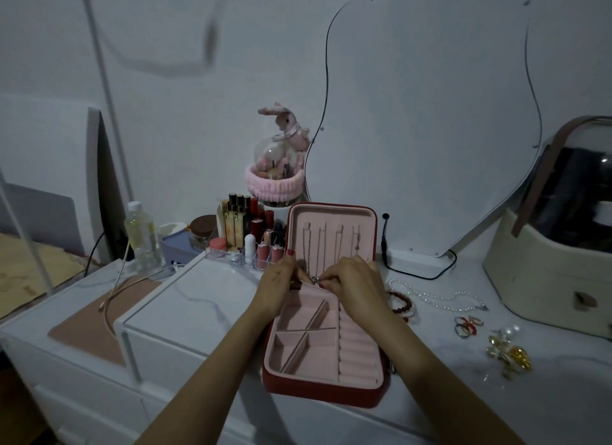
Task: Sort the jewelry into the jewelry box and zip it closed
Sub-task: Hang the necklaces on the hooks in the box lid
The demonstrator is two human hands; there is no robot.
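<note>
1. Both hands meet over the far end of the open jewelry box [326, 342], at the hinge between lid and tray.
2. Left hand [280, 284] has its fingers curled, pinching a small silver piece [314, 280] at the pocket edge of the lid.
3. Right hand [356, 287] has its fingers curled too, pinching the same silver piece from the right side.
4. Red outside and pink inside, the box lies on the white surface [205, 299], its lid standing upright at the far end.
5. Thin chains [321, 246] hang in the lid.
6. Right of the box lie a dark red bead bracelet [402, 304], a pearl necklace [440, 297], several rings [467, 325] and a gold and pearl cluster [508, 352].
7. Left of the lid stands a clear organizer of lipsticks [246, 239].
8. A cream case [546, 279] sits at the far right.
</note>
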